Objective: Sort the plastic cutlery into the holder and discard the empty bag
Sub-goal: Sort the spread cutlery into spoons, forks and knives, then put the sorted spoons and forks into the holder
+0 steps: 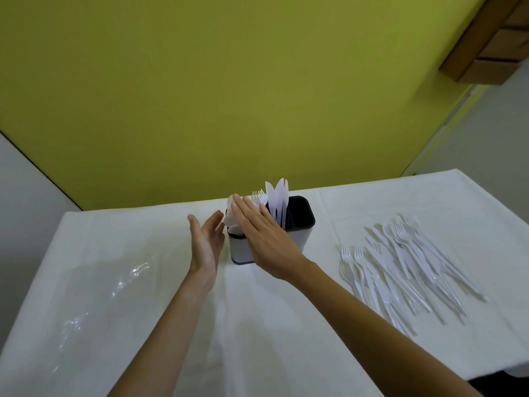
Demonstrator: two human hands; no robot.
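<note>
Standing at the middle of the surface's far edge, the holder carries knives, forks and what seem to be spoons. The left grip, fingers straight and holding nothing, faces the holder's left end, just beside it. The right grip, flat and empty, reaches across the holder's front, fingertips by the spoons. Near the right edge lies loose cutlery; the clear bag lies toward the near left corner.

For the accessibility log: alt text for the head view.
An open left hand and open right hand hover by a cutlery holder on a white table. Spoons, forks and knives stand in it; loose cutlery lies at right, a clear plastic bag at left.
</note>
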